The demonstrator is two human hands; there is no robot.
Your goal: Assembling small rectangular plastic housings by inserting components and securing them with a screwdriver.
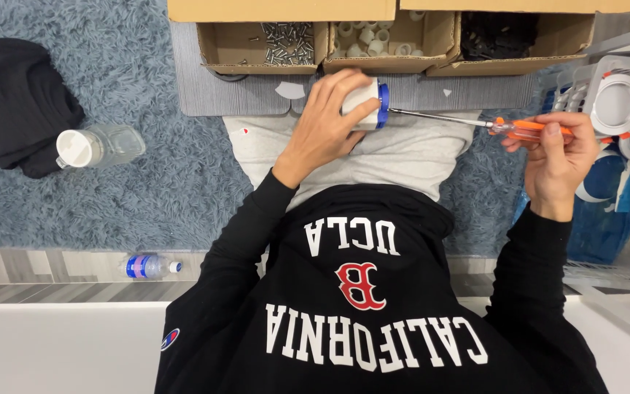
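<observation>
The left hand is closed around a white cylinder with a blue ring at its end, held over the lap near picture centre. The right hand, at 3 o'clock from the cylinder, grips the orange handle of a screwdriver with curled fingers; the metal shaft runs leftward and its tip meets the blue ring. At 12 o'clock stand three cardboard boxes: screws, white rings, black parts. At 9 o'clock a clear bottle lies on the grey rug. At 3 o'clock, a white basket holds round white fittings.
</observation>
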